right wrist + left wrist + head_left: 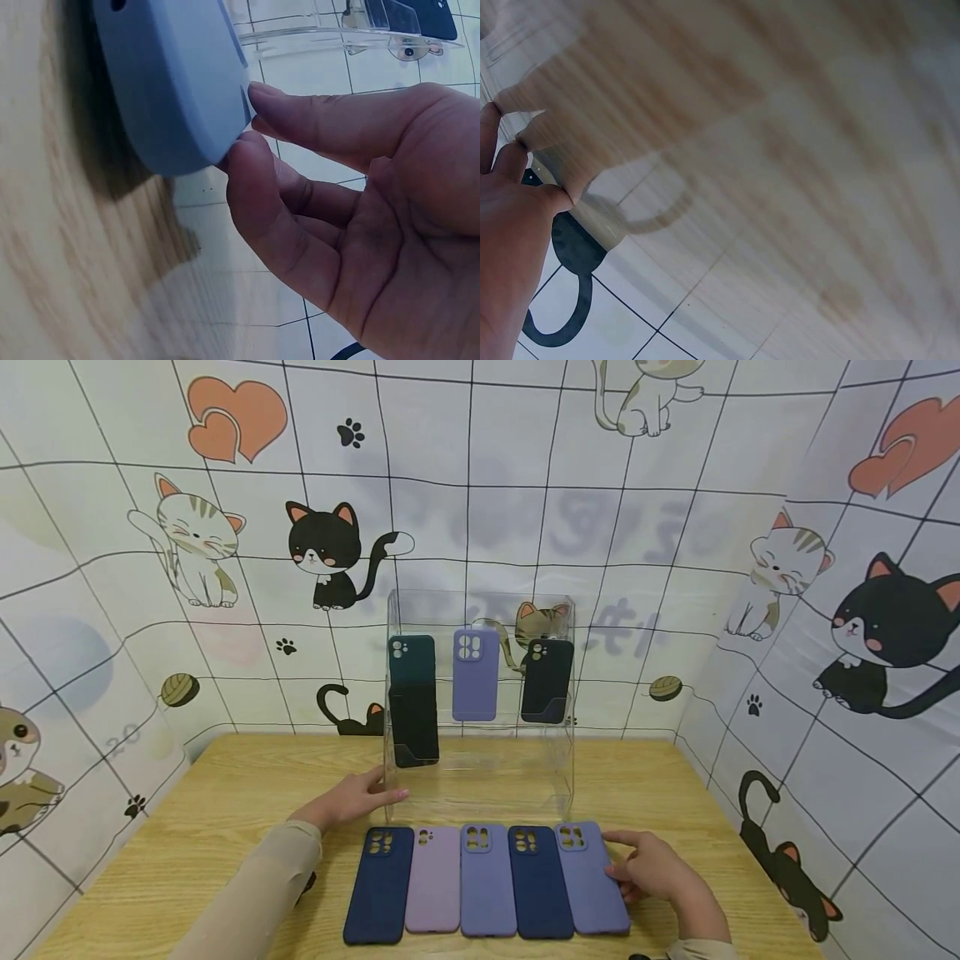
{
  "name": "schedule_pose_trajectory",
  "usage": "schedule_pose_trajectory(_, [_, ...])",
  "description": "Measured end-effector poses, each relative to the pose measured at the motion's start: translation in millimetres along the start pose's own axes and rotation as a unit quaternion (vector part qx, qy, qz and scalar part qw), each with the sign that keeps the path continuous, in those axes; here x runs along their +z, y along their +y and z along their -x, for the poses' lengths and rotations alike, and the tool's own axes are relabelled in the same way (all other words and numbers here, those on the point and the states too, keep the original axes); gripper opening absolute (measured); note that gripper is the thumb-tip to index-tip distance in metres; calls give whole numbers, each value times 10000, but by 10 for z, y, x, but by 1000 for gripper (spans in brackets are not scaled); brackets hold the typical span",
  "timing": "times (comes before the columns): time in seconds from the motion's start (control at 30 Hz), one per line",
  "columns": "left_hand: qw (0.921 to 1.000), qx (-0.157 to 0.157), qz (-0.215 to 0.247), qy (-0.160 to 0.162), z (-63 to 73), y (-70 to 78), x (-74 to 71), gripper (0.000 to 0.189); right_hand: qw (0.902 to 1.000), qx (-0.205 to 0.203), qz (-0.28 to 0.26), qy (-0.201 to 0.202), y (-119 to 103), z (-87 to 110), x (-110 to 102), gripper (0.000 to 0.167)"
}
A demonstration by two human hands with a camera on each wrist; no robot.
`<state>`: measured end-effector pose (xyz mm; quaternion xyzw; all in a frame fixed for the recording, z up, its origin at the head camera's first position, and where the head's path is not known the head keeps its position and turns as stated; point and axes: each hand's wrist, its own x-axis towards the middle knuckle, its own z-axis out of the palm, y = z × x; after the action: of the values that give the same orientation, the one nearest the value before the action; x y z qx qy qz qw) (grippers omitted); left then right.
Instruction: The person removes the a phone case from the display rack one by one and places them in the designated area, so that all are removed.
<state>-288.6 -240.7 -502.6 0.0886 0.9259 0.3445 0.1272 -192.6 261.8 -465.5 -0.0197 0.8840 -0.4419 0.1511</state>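
A clear stepped display stand (480,760) stands at the back of the table. My left hand (358,797) rests low at its left side, fingers fairly straight; in the left wrist view its fingertips (570,196) touch a glossy surface that mirrors them. Five phone cases form a row before the stand. The rightmost, a lavender phone case (592,881), has its right edge pinched by the thumb and fingers of my right hand (652,868). Left of it lie a navy case (540,885), another lavender case (489,881), a pink case (433,881) and a second navy case (378,887).
On the stand lean a dark green case (412,664) with a black part below it, a lavender case (476,677) and a black case (547,681). Cat-print cloth (465,443) covers the walls around the wooden table (247,785).
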Motion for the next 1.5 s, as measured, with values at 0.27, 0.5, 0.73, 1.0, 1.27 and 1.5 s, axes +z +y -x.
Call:
schedule_pose_trajectory(0.27, [10000, -32, 0, -3, 12, 2, 1, 106, 9997, 72, 146, 175, -10, -35, 86, 60])
schedule_pose_trajectory(0.5, [10000, 20, 74, -6, 28, 36, -14, 104, 9994, 118, 185, 263, -20, -38, 127, 59])
schedule_pose_trajectory(0.73, [10000, -6, 45, -19, 33, 53, -20, 105, 9995, 117, 269, 114, -61, -49, 62, 63])
schedule_pose_trajectory(1.0, [10000, 6, 12, -11, 25, 39, -18, 104, 9996, -133, 262, 0, -358, -61, -103, 61])
schedule_pose_trajectory(1.27, [10000, 28, -25, -18, 32, 32, -15, 103, 9963, -508, 665, 178, -759, -127, -134, 55])
schedule_pose_trajectory(1.5, [10000, 16, -9, -27, 35, 33, -11, 104, 9933, -844, 780, 120, -1080, -224, -165, 54])
